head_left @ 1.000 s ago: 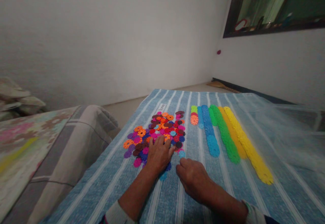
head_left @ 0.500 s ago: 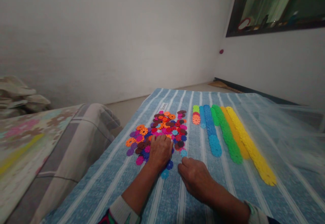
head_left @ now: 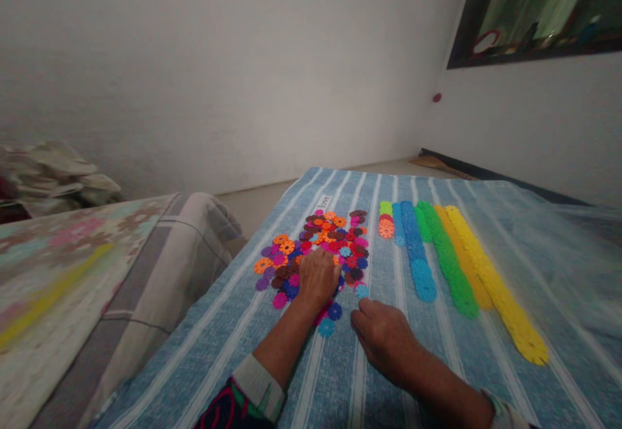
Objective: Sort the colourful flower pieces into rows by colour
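My left hand (head_left: 319, 278) rests on a loose pile of flower-shaped plastic discs (head_left: 354, 245), its fingers curled down and closed. Their tips are hidden, so whatever they grip cannot be made out. Just right of the pile my right hand (head_left: 383, 334) is closed over the cloth, fingers pressed together, and what they hold is hidden. A light blue disc (head_left: 361, 291) lies just beyond its fingertips. Close to my left wrist are a dark blue disc (head_left: 335, 311) and another light blue disc (head_left: 326, 328). The pile mixes orange, brown, pink, purple, red and blue pieces.
Overlapping rows of discs lie to the right: a blue row (head_left: 414, 241), a green row (head_left: 449, 267) and a yellow row (head_left: 505, 296). Clear plastic (head_left: 558, 254) lies beyond them. A "love" label (head_left: 324, 201) is on the striped cloth (head_left: 218, 345). Covered bedding (head_left: 179, 254) stands left.
The whole scene has shifted slightly right in the view. Both hands stay in nearly the same places over the cloth. A bit of pink now shows beside my left wrist.
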Demonstrator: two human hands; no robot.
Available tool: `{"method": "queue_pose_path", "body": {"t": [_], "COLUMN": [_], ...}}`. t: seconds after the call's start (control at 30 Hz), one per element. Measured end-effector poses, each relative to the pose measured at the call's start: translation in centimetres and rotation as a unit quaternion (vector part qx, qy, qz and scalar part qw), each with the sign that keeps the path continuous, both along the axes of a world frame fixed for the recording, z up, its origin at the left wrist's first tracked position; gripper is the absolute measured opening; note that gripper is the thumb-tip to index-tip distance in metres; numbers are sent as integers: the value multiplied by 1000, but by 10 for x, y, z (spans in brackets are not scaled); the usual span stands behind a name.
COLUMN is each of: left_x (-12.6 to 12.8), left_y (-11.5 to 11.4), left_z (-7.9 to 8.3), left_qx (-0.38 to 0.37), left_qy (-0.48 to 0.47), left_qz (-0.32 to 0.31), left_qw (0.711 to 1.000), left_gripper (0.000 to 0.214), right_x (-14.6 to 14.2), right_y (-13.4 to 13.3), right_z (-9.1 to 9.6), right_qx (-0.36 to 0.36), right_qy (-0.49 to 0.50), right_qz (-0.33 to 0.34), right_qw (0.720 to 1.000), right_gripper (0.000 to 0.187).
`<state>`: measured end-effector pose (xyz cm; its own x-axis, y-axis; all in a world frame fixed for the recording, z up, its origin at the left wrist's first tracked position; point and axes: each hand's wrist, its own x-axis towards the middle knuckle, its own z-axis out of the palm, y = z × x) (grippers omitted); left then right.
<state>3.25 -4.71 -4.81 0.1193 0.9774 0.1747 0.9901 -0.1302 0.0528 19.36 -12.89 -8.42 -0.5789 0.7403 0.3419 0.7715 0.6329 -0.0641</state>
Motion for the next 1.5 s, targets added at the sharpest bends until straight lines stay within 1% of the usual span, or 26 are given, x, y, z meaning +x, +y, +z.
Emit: {"method": "queue_pose_path", "body": {"t": [0.1, 0.23, 0.4, 0.63, 0.83, 0.93, 1.2, 1.33, 1.5], "left_x": [2, 1, -4, -8, -11, -12, -16, -16, -17], "left_y": [1, 3, 9, 14, 12, 11, 9, 6, 7], "left_z": [3, 4, -2, -13, -14, -14, -13, -9, -5], "left_qx": [-12, -20, -13, 38, 60, 64, 58, 56, 47], "left_qy": [3, -7, -75, -143, -181, -187, -200, -217, -265], "left_qz": [13, 10, 3, -34, -50, -60, -42, -39, -17], "left_qw": [1000, 1000, 997, 988, 980, 978, 977, 974, 963], "left_gripper": [30, 24, 18, 22, 30, 30, 35, 28, 9], "right_x": [1, 2, 2, 2, 1, 1, 2, 2, 2], "right_y": [0, 0, 1, 1, 1, 1, 1, 0, -1], "right_z": [-1, -1, -4, -2, -1, -1, -7, -6, -5], "right_qx": [1, 8, 11, -4, -11, -13, 3, 2, 2], "right_qy": [4, 12, 19, 9, 3, -1, 12, 15, 22], "right_qz": [5, 9, 13, 13, 7, 7, 10, 10, 9], "right_qw": [1000, 1000, 1000, 1000, 1000, 1000, 1000, 1000, 1000], "right_gripper": [14, 13, 14, 13, 13, 14, 14, 14, 16]}}
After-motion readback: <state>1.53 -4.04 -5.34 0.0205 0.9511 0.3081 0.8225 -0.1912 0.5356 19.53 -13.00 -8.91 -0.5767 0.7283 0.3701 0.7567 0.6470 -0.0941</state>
